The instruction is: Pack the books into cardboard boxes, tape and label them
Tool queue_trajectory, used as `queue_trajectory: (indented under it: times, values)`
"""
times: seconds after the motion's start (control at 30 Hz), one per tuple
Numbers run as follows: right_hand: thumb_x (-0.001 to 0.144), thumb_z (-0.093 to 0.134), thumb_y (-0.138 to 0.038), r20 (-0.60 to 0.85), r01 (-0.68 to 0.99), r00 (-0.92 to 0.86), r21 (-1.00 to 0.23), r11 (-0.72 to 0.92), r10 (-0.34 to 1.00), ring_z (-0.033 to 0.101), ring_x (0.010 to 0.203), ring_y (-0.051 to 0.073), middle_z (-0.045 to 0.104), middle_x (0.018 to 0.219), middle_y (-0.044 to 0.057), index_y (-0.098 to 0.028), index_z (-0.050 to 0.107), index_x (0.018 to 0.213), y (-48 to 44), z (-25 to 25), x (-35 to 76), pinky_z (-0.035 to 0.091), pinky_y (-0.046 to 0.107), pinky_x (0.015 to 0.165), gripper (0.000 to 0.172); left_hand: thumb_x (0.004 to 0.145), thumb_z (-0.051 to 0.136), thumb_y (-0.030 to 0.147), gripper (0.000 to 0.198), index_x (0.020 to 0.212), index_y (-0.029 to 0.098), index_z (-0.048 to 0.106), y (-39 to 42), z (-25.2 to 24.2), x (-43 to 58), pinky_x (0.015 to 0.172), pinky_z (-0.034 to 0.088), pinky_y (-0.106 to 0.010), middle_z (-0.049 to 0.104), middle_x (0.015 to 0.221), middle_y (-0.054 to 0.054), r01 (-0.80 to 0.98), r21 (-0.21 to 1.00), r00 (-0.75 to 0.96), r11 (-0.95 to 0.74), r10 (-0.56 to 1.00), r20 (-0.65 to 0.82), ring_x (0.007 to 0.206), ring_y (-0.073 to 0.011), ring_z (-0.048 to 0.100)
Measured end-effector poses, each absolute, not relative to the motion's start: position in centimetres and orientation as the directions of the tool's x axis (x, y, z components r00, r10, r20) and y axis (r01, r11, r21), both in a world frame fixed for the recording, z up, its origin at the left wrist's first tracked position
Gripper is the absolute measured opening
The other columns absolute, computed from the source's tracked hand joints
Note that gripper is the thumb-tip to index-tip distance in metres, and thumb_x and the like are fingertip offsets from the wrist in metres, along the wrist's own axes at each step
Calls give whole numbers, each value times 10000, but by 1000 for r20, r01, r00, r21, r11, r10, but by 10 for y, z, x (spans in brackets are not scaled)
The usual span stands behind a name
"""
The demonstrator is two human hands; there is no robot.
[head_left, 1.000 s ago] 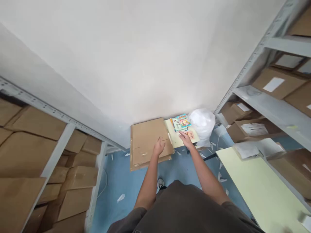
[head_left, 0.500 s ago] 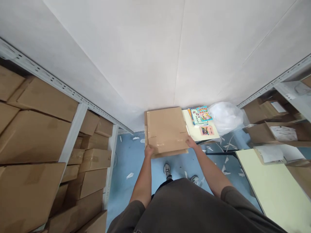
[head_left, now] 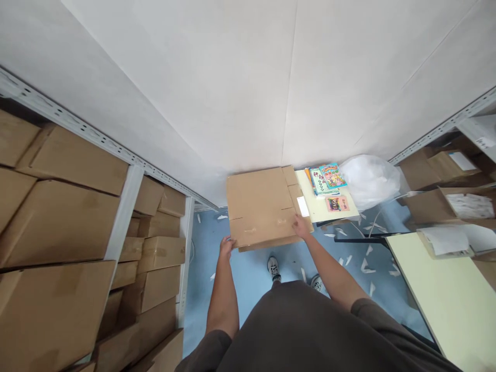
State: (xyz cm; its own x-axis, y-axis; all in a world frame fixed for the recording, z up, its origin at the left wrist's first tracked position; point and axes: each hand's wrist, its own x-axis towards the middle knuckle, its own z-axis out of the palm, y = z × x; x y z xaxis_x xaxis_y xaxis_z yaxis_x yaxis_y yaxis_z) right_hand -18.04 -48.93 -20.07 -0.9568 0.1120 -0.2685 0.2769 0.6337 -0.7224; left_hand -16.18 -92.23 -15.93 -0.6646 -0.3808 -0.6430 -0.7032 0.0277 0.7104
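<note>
A flattened cardboard box (head_left: 261,201) lies over another flat cardboard sheet (head_left: 289,178), whose right side shows with a white label (head_left: 303,206). My left hand (head_left: 227,245) pinches the upper piece at its near left corner. On its near right edge, my right hand (head_left: 300,226) grips with the fingers closed; some fingertips are hidden by the board. Just right of the cardboard, several booklets (head_left: 324,181) and a pink card (head_left: 337,203) rest on a pale yellow tabletop (head_left: 315,211).
Metal shelving (head_left: 124,209) packed with cardboard boxes (head_left: 62,222) stands on the left. A white plastic bag (head_left: 368,181) sits by the wall (head_left: 217,103). Another pale table (head_left: 434,289) is at right, near open boxes on shelves. Paper scraps lie on the blue floor (head_left: 248,289).
The upper cardboard has shifted left over the sheet below, uncovering that sheet's right side and white label. My left hand has moved left with it. The view has shifted slightly.
</note>
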Motion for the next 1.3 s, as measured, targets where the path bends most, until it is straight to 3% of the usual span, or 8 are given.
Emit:
queue_trajectory:
  times: [0.1, 0.17, 0.27, 0.37, 0.5, 0.73, 1.03, 1.3]
  values:
    - [712, 591, -254, -337, 421, -905, -795, 437, 257, 660, 1324, 309, 743, 1357, 102, -238, 694, 1360, -491, -189, -183, 494, 489, 1175, 657, 761, 836, 139, 370, 1051, 205, 615, -944, -145, -152, 783, 600, -292, 750, 880, -33, -676, 694, -635, -246, -282, -719, 787, -170, 750]
    - [683, 597, -264, -447, 511, -852, -823, 248, 272, 732, 1189, 293, 794, 1225, 74, -248, 715, 1277, -490, -177, -185, 560, 471, 1092, 606, 758, 859, 123, 409, 1058, 214, 595, -952, -133, -147, 781, 603, -270, 748, 885, -20, -637, 660, -624, -398, -237, -745, 777, -154, 747]
    - [638, 652, -252, -549, 553, -820, -833, -25, 161, 786, 1025, 283, 828, 1065, 63, -243, 714, 1166, -480, -151, -190, 614, 451, 987, 531, 762, 889, 154, 421, 1054, 214, 592, -955, -112, -143, 767, 604, -266, 745, 878, -13, -621, 651, -634, -436, -209, -745, 779, -155, 747]
    - [591, 764, -242, -542, 537, -840, -824, -182, -22, 805, 925, 288, 832, 967, 52, -251, 693, 1101, -459, -117, -194, 630, 454, 928, 515, 765, 905, 205, 401, 1055, 199, 628, -953, -91, -144, 751, 595, -255, 760, 893, -33, -597, 704, -702, -386, -173, -691, 807, -162, 754]
    - [546, 887, -276, -462, 473, -881, -851, -227, -102, 802, 919, 275, 819, 926, 27, -274, 677, 1098, -419, -64, -194, 622, 440, 933, 590, 751, 909, 244, 468, 1163, 180, 696, -942, -64, -150, 771, 605, -266, 795, 961, -70, -545, 758, -793, -358, -72, -604, 844, -177, 769]
    - [589, 956, -303, -317, 299, -948, -918, -261, 29, 779, 1006, 250, 805, 1064, 36, -287, 661, 1128, -322, 14, -154, 624, 388, 926, 614, 685, 928, 257, 801, 1435, 187, 657, -864, -17, -193, 769, 575, -264, 806, 1074, -99, -468, 833, -884, -297, 164, -438, 900, -194, 759]
    - [672, 892, -271, -228, 123, -937, -924, -362, 264, 790, 1004, 262, 811, 1172, 46, -302, 661, 1282, -158, 76, -39, 638, 388, 830, 653, 684, 905, 266, 786, 1426, 175, 662, -662, 48, -248, 924, 551, -306, 756, 1283, -141, -303, 934, -892, -191, 401, -207, 1091, -229, 717]
    - [673, 916, -241, -214, -2, -843, -916, -400, 493, 781, 847, 212, 826, 1088, 37, -283, 672, 1289, -31, 91, 107, 596, 307, 718, 665, 653, 902, 227, 718, 1334, 197, 677, -462, 59, -224, 911, 541, -285, 764, 1107, -68, -375, 919, -773, -119, 587, -240, 955, -166, 707]
